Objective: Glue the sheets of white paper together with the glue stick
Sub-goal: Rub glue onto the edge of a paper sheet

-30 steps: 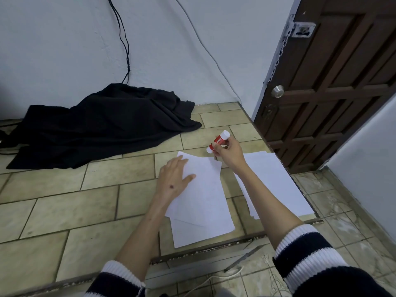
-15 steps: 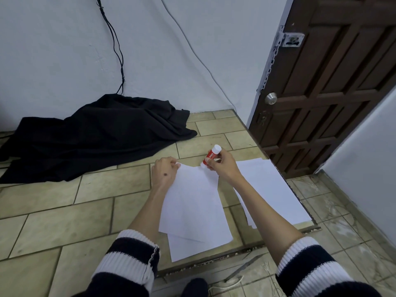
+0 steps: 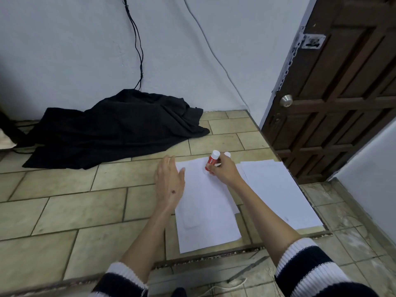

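A big black cloth [image 3: 115, 129] lies in a heap on the tiled floor [image 3: 64, 211] on the left, against the white wall [image 3: 64, 50]. Two dark wires [image 3: 137, 43] hang down the wall to it.

Next comes the left hand [image 3: 169, 181]. It lies flat with straight fingers, pressing on the left edge of the near stack of white paper [image 3: 205, 215]. I can count at least two sheets there, one peeking out under the other.

The right hand [image 3: 225, 170] has its fingers curled round the red glue stick [image 3: 212, 160]. The stick is tipped over, its low end touching the top of the paper. A small white cap [image 3: 227, 154] shows just behind that hand.

More white sheets [image 3: 276, 189] lie just to the right, by the floor's edge.

A brown door [image 3: 342, 93] with a round knob [image 3: 286, 100] stands on the far right.
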